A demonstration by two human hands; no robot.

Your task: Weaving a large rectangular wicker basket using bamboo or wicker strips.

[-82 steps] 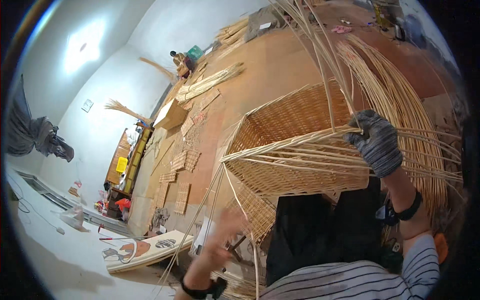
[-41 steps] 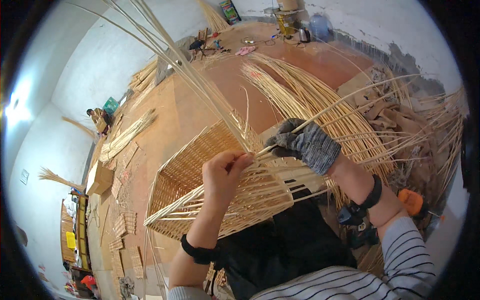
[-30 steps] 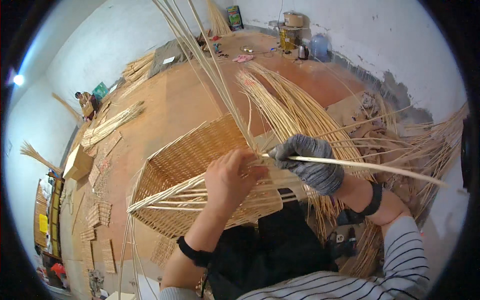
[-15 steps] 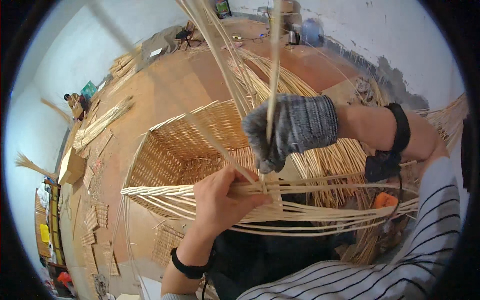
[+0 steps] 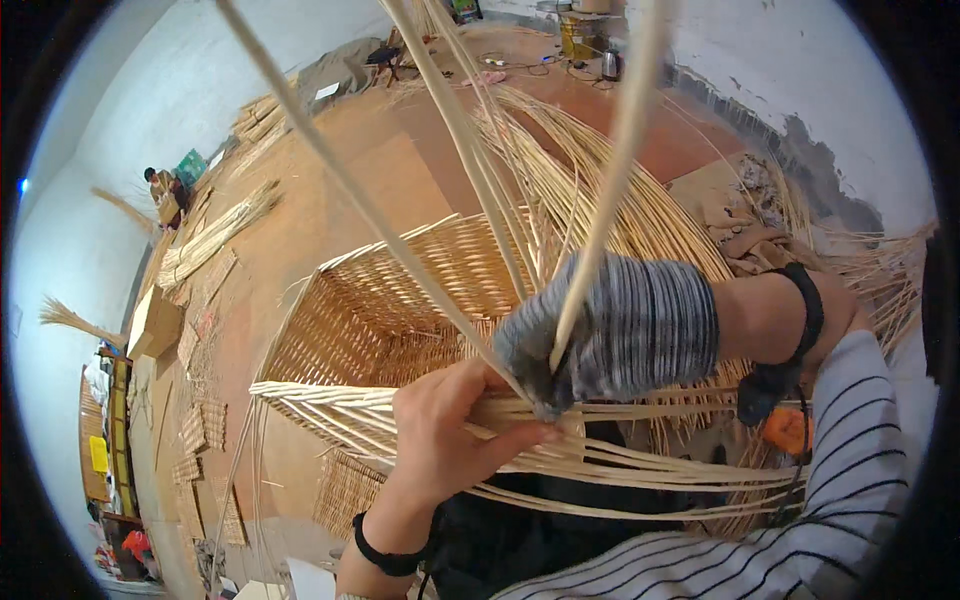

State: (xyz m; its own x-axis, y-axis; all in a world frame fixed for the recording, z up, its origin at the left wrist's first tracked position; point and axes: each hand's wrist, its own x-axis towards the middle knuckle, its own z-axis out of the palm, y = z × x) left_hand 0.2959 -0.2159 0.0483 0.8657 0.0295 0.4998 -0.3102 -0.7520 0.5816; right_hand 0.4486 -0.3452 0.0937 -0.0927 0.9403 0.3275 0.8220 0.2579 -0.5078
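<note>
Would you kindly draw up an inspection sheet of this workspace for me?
Surface: reddish-brown floor, bearing rod bundles and woven panels.
Job's things: open wicker basket; long pale rods rise and trail from it.
Clutter: brown sacking and an orange item, kind unclear, at right.
Hands: bare left hand grasps the basket's near rim; gloved right hand grips a rod.
Cables: dark cord beside the right sleeve; thin cables near the kettle.
Surroundings: white walls, worn at right; another person at far left.
</note>
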